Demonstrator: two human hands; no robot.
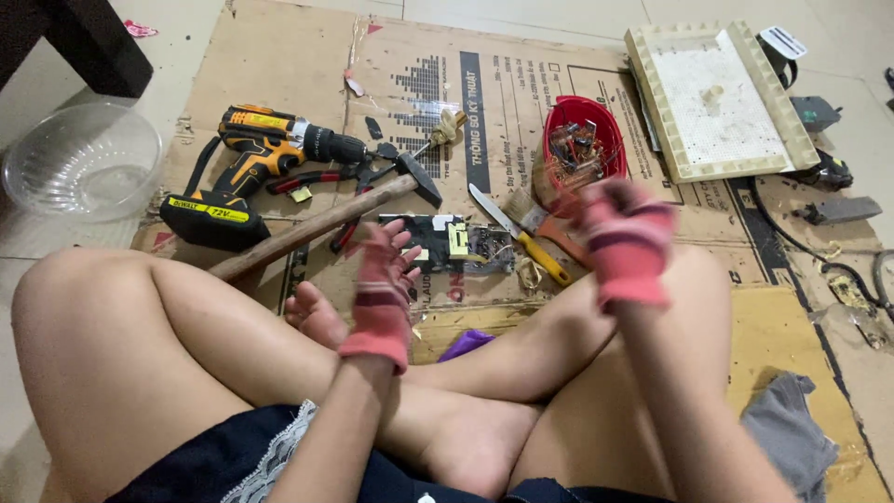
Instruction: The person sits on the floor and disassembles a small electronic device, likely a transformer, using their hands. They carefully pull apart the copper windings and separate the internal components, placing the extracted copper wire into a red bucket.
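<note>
I sit cross-legged on the floor with both hands in pink knitted gloves. My left hand (384, 279) hangs over my shin with fingers spread, holding nothing, just in front of a circuit board (447, 244) on the cardboard. My right hand (626, 237) is raised and blurred by motion, fingers curled; I cannot tell whether it holds anything. It is closest to a red bowl (601, 119) of small electronic parts and a yellow-handled knife (520, 235).
A wooden-handled hammer (317, 224), a yellow and black cordless drill (256, 158) and red pliers (312, 179) lie at left on the cardboard sheet (521, 84). A clear plastic bowl (84, 163) stands far left. A cream plastic panel (722, 98) lies at back right, a grey cloth (792, 433) at right.
</note>
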